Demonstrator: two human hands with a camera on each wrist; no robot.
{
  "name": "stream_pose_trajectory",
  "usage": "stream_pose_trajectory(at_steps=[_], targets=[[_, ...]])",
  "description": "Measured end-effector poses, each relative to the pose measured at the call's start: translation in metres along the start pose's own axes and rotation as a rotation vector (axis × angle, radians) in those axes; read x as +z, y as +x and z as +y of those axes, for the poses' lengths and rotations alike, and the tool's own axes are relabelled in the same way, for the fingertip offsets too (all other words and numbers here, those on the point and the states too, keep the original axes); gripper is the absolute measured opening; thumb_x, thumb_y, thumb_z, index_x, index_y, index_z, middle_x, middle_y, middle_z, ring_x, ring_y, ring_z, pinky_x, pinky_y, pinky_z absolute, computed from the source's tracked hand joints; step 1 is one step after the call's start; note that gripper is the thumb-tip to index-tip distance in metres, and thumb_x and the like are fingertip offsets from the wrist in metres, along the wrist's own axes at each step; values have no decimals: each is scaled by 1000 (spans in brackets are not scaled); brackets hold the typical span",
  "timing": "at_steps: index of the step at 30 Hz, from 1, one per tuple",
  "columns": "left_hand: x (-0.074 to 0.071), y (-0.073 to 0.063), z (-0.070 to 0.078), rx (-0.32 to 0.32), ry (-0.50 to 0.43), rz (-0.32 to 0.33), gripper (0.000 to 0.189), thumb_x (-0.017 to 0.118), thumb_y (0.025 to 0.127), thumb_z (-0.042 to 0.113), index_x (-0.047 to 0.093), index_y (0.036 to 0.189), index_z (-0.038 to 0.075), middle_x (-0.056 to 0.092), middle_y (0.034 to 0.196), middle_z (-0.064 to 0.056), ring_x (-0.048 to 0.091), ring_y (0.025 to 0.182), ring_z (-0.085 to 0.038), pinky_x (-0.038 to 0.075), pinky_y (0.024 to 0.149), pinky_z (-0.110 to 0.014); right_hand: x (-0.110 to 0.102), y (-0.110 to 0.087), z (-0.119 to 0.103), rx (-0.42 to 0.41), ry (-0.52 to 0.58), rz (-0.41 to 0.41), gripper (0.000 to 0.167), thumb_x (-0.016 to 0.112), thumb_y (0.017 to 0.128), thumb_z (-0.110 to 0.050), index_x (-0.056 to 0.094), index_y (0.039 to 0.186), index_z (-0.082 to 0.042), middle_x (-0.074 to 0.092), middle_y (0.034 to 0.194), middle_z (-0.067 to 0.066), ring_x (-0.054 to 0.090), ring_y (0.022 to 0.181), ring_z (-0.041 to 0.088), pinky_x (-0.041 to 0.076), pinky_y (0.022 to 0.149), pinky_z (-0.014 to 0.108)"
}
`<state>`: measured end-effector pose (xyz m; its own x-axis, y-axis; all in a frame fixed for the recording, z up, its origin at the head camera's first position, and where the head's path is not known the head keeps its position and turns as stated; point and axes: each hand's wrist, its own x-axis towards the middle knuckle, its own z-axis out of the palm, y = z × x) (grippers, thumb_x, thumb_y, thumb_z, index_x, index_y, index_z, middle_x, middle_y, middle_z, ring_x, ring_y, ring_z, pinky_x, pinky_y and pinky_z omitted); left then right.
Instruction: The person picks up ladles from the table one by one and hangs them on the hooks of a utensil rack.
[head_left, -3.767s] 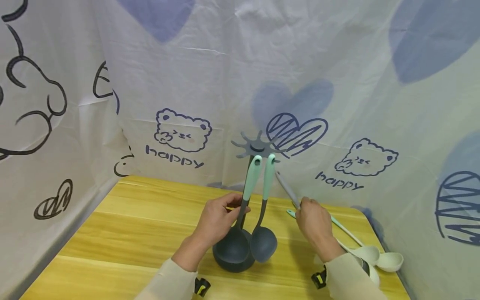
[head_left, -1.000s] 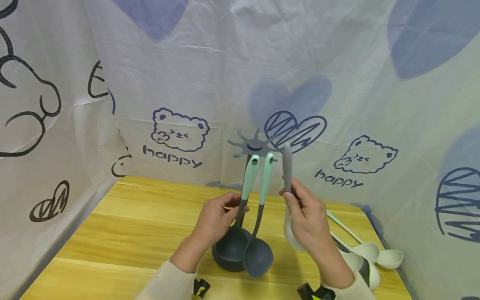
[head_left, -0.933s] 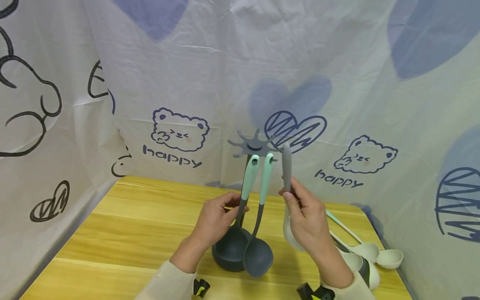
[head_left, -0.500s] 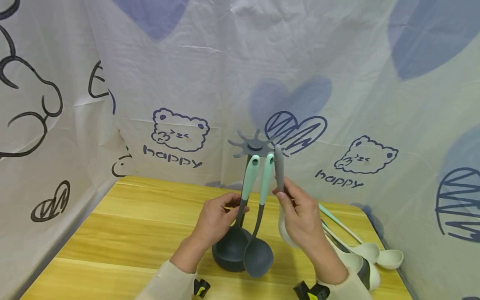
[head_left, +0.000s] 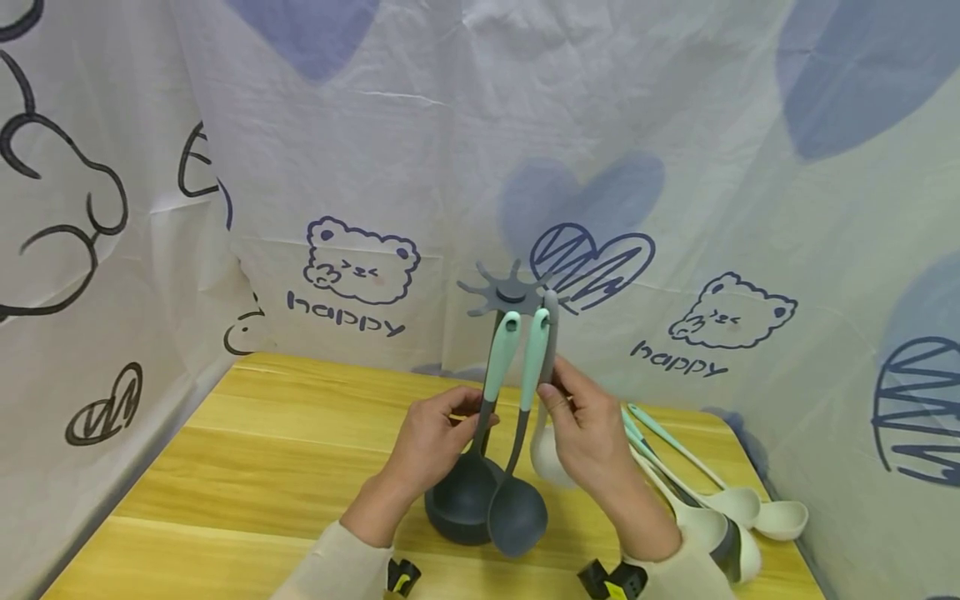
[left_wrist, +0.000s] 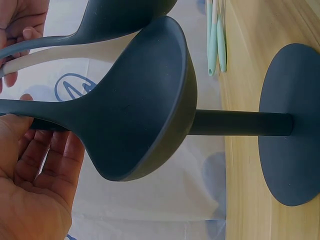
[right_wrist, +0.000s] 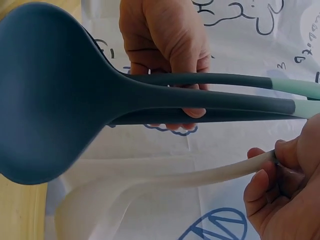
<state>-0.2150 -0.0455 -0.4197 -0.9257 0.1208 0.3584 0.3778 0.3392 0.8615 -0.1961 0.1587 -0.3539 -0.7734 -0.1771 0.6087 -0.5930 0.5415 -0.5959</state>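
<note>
A dark grey utensil stand rises from a round base on the wooden table. Two dark ladles with mint handles hang from its star-shaped top. My left hand grips the stand's pole behind those handles. My right hand pinches a white ladle low on its grey handle, holding it upright with the handle's tip against the stand's top, just right of the mint handles. In the right wrist view the white ladle lies below the dark ladle bowl.
Several white spoons and ladles with mint handles lie on the table at the right, near its edge. A printed cloth backdrop closes off the back and both sides. Bare tabletop lies to the left of the stand.
My right hand has lifted the white ladle off the table, turned it upright, and moved it left to the stand's top. The left hand has stayed on the pole.
</note>
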Motion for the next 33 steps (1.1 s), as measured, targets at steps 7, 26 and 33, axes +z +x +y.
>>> stream_pose_trajectory(at_steps=[7,26,33], targets=[[-1,0,1,-2,10,-4,16,79,96,21,78,112,17,78,101,8,74,99,-12,63,88,-34,3,0,0,0,11,-9,29,62,106,-7,68,134,-11,77,104,6,66,77,16,54,64,26],[-1,1,-1,-13,16,-12,14,80,96,23,79,110,20,78,100,9,75,95,-10,62,84,-31,7,1,-3,71,-24,-21,24,65,100,-3,73,122,-9,74,94,3,64,79,14,53,61,25],[-1,1,-1,-23,-2,-7,17,81,95,22,79,111,23,79,100,10,76,97,-12,62,81,-35,7,-1,-1,69,-29,-18,30,69,98,-4,73,127,-10,77,104,4,66,82,14,54,63,25]])
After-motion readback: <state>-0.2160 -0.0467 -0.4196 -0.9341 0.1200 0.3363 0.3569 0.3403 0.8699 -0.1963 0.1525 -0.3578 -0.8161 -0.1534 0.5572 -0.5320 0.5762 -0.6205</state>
